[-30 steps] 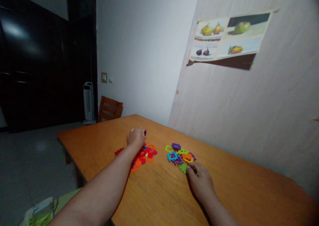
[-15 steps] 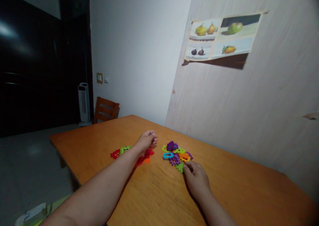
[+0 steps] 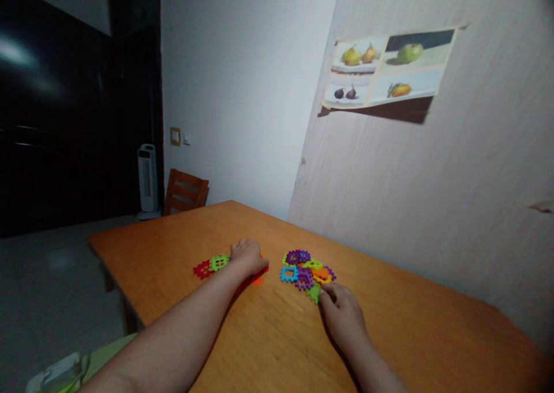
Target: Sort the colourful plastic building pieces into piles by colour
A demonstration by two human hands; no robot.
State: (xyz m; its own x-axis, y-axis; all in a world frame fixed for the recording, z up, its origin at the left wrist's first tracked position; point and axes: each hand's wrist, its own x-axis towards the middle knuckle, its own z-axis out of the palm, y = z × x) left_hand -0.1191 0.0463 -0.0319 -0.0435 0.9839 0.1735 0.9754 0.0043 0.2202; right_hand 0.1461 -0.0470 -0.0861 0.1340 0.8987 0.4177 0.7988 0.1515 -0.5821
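Note:
My left hand (image 3: 249, 255) reaches over the left group of toothed plastic building pieces, palm down, thumb out to the side and fingers apart. Beneath and beside it lie a red piece (image 3: 202, 270), a light green piece with a window grid (image 3: 219, 262) and an orange-red piece (image 3: 257, 280), partly hidden by the hand. My right hand (image 3: 341, 306) rests on the table with thumb and fingers closed at the edge of a green piece (image 3: 313, 292). That piece adjoins a heap with purple pieces (image 3: 304, 279), a blue frame piece (image 3: 288, 274) and an orange piece (image 3: 321, 274).
The wooden table (image 3: 268, 335) extends to the wall on the right. A wooden chair (image 3: 186, 191) stands beyond its far left edge, near a white upright appliance (image 3: 148, 178). A clear container (image 3: 56, 374) sits low at the bottom left. A fruit picture (image 3: 389, 67) hangs on the wall.
My left hand has come down and left from above the table onto the left group, its fingers spreading. A purple piece at the right heap's top looks shifted. My right hand stays put.

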